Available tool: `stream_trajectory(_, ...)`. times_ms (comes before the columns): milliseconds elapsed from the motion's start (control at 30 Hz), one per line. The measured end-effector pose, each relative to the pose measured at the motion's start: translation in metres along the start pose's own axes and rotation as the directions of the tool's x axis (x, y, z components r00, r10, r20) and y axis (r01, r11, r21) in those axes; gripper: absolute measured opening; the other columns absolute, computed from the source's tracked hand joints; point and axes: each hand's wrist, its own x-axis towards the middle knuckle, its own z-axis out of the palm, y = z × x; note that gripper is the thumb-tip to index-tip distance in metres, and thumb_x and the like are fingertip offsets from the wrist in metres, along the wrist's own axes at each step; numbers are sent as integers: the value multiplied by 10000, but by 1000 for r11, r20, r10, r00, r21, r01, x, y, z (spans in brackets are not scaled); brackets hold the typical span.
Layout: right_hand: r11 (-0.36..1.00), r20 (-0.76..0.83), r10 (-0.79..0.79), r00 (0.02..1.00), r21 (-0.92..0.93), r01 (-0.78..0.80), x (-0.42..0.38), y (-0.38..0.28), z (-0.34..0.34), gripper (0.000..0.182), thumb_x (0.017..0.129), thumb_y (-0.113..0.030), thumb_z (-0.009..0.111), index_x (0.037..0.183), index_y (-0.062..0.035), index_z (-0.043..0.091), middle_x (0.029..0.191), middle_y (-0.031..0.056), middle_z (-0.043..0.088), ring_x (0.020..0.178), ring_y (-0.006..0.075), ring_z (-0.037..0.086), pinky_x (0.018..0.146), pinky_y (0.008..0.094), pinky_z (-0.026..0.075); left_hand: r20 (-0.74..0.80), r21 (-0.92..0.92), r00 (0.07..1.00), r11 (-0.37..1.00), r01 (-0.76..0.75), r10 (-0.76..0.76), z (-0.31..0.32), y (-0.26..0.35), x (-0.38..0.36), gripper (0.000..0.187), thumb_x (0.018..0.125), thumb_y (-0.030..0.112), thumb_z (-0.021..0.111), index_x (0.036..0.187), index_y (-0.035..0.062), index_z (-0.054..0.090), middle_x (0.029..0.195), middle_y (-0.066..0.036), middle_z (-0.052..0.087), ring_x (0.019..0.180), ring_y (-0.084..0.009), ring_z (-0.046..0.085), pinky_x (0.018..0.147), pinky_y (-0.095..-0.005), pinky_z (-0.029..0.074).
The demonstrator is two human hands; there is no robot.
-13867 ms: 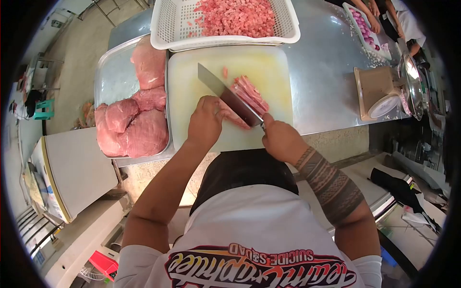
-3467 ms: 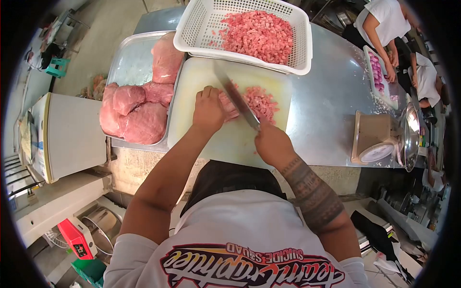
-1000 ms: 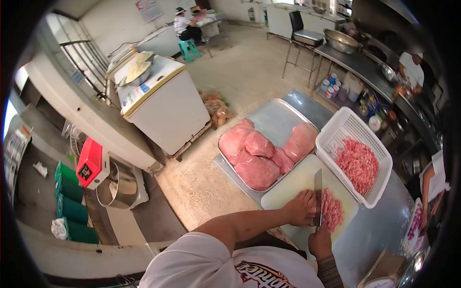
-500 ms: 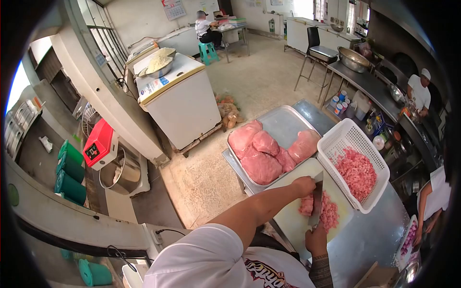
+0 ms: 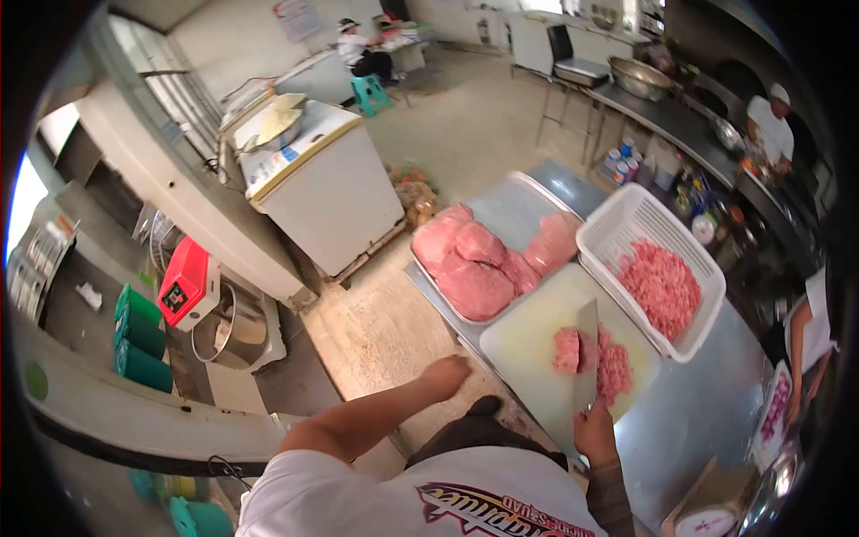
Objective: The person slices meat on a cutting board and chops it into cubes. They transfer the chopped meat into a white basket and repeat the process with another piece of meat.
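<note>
My right hand [image 5: 594, 431] grips the handle of a cleaver [image 5: 586, 362], whose broad blade stands on the cutting board [image 5: 512, 338]. Left of the blade sits a small chunk of raw meat [image 5: 565, 350]; to its right lies a heap of diced meat [image 5: 616, 371]. Away from the board, over the floor beside the table, my left hand [image 5: 447, 378] is curled closed, and I see nothing in it. Large raw meat pieces [image 5: 483, 277] rest in a metal tray [image 5: 523, 192] beyond the board.
A white perforated basket [image 5: 617, 208] of diced meat stands right of the board on the metal table [image 5: 689, 421]. Another person's hands [image 5: 805, 394] work near a tray of purple pieces [image 5: 774, 407] at far right. A white freezer [image 5: 331, 197] stands ahead.
My left hand has left the meat and moved left, off the board. The cleaver remains in my right hand beside the chunk. The view has shifted slightly.
</note>
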Motion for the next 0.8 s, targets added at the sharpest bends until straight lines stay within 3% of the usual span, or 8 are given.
stream_trajectory(33, 998, -56, -59, 997, 32, 61, -1, 1, 2, 407, 934, -92, 655, 1288, 71, 541, 1175, 358, 668, 1140, 532, 650, 942, 551, 544, 22, -52, 985, 984, 171, -170, 28, -23, -15, 253, 936, 104, 649, 1172, 71, 733, 1286, -194, 693, 1254, -375, 634, 1045, -477, 535)
stream_trajectory(133, 995, 73, 103, 992, 11, -104, 1, -4, -3, 477, 956, -120, 634, 1372, 82, 519, 1201, 371, 657, 1144, 523, 653, 933, 555, 543, 268, 99, 946, 982, 164, -185, -5, -27, -37, 234, 965, 143, 575, 1094, 41, 742, 1124, -223, 757, 1102, -390, 724, 934, -517, 574)
stream_trajectory(200, 997, -43, -46, 998, -62, 43, 1, 3, 5, 316, 968, -162, 603, 1149, 90, 541, 1008, 379, 676, 978, 557, 661, 846, 601, 523, -31, 61, 995, 994, 92, -90, -13, -1, -7, 172, 970, 194, 623, 955, 53, 721, 946, -194, 744, 922, -417, 718, 822, -534, 567)
stream_trajectory(267, 999, -41, -38, 998, 1, 38, 3, 6, 8, 317, 997, -150, 599, 1169, 111, 541, 993, 336, 703, 931, 510, 699, 808, 567, 541, -255, -89, 966, 996, 7, -29, -47, 51, 33, 254, 1037, 220, 583, 915, 25, 691, 889, -228, 709, 859, -446, 691, 775, -559, 542)
stream_trajectory(400, 996, -13, 72, 997, -53, -72, -3, -12, -2, 286, 1023, -198, 585, 1108, 69, 528, 962, 343, 694, 923, 526, 683, 820, 593, 534, -653, -183, 746, 928, -325, 132, -38, 102, 129, 136, 990, 124, 631, 1026, -4, 656, 980, -236, 670, 931, -465, 639, 870, -546, 524)
stream_trajectory(500, 989, -31, 84, 996, -119, -87, -15, -24, -11, 280, 1039, -205, 580, 1106, 60, 518, 915, 318, 702, 870, 509, 693, 786, 588, 545, -571, -232, 805, 909, -347, 161, -28, 125, 165, 241, 927, 122, 615, 1125, -7, 661, 1164, -215, 640, 1099, -414, 598, 994, -494, 497)
stream_trajectory(600, 980, -19, 130, 991, -146, -131, -41, -48, -27, 263, 1044, -195, 575, 1111, 50, 506, 863, 292, 704, 817, 497, 698, 748, 582, 552, -505, -63, 803, 915, -399, 316, -24, 137, 177, 350, 894, 99, 592, 1222, -15, 633, 1254, -191, 610, 1175, -384, 560, 1052, -481, 465)
stream_trajectory(800, 960, 86, 236, 968, -177, -218, -68, -74, -37, 231, 1048, -178, 557, 1102, 32, 479, 829, 274, 697, 806, 485, 702, 742, 583, 551, -400, 17, 871, 952, -305, 286, -5, 138, 192, 377, 906, 103, 577, 1265, -9, 596, 1251, -186, 611, 1177, -391, 546, 1059, -472, 454)
